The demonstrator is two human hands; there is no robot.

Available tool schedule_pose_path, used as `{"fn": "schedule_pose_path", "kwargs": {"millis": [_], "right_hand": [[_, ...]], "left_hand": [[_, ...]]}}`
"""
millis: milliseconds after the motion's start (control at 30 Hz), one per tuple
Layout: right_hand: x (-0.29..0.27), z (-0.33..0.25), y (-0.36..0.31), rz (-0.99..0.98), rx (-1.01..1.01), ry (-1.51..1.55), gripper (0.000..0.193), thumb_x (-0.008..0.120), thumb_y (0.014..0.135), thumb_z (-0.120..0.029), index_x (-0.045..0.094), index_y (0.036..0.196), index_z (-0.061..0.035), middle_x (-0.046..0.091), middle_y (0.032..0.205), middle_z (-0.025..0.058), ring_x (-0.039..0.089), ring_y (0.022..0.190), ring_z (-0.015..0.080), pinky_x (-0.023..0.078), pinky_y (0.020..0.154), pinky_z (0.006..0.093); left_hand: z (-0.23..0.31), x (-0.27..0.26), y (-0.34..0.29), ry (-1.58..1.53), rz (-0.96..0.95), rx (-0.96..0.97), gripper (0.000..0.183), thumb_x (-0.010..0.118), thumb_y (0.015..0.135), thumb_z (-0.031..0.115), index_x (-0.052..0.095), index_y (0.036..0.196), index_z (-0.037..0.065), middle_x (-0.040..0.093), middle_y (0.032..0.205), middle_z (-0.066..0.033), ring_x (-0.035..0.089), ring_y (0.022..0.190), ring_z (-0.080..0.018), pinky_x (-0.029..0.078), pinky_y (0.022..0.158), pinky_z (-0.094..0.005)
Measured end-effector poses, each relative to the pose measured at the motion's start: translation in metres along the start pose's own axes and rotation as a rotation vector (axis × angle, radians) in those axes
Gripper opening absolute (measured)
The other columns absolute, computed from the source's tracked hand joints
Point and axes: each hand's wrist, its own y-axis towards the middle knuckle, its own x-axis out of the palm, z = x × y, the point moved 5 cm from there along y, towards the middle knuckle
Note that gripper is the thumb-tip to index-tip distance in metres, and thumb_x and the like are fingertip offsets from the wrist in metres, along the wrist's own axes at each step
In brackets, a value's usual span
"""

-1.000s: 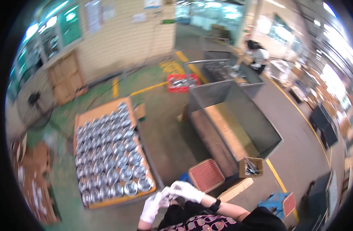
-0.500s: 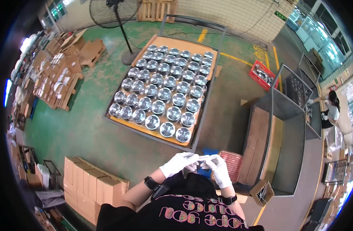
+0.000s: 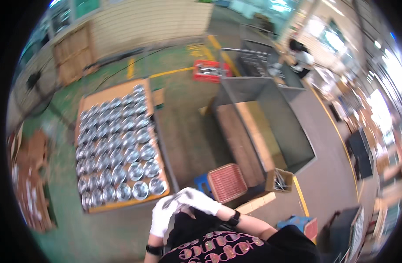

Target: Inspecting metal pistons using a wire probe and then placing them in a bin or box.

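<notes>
A grey metal bin point(image 3: 293, 125) stands open ahead and to the right. To the left, a low cart point(image 3: 100, 99) is lined with cardboard; its near right corner lies just beyond the hands. A red ribbed tray point(image 3: 227, 182) sits beside the right hand, with a small carton point(image 3: 279, 180) of thin rods farther right. The white-gloved left hand point(image 3: 164, 214) and right hand point(image 3: 197, 200) meet close to the body, touching, fingers curled inward; I cannot tell whether they pinch anything. Shiny round metal cups point(image 3: 115, 141) fill the cart in rows, the closest one near the left hand. Good handling here probably means bracing fingertip against fingertip, elbows tucked, and knuckles clear of that corner cup.
</notes>
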Motion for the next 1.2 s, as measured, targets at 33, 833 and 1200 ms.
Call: {"fn": "schedule_pose_path", "kwargs": {"millis": [33,833,1200], "right_hand": [[0.003,-0.005,0.003,-0.039,0.062,0.149,0.037,0.067,0.102,-0.029,0.06,0.128,-0.0027,0.068,0.116,0.0074,0.062,0.11,0.0151,0.05,0.101,0.0334],[-0.124,0.004,0.248,-0.587,0.134,-0.011,0.052,0.07,0.097,-0.044,0.064,0.125,-0.0007,0.069,0.112,0.005,0.067,0.097,0.015,0.054,0.089,0.0342],[-0.329,-0.032,0.331,-0.445,0.243,0.289,0.041,0.056,0.103,-0.039,0.065,0.116,-0.0018,0.071,0.087,0.0071,0.069,0.074,0.0173,0.057,0.066,0.0299]], "left_hand": [[0.007,-0.001,0.0,0.01,0.034,-0.009,0.035,0.069,0.1,0.017,0.064,0.125,-0.007,0.071,0.112,-0.0131,0.072,0.092,-0.0192,0.061,0.076,-0.0319],[0.062,0.042,0.187,-0.036,0.493,-0.35,0.037,0.054,0.107,0.011,0.06,0.138,-0.008,0.064,0.14,-0.015,0.062,0.122,-0.0212,0.05,0.101,-0.0321],[0.101,0.141,0.391,0.175,0.297,-0.323,0.035,0.054,0.106,0.018,0.062,0.133,-0.004,0.07,0.108,-0.012,0.066,0.098,-0.02,0.053,0.088,-0.033]]}}
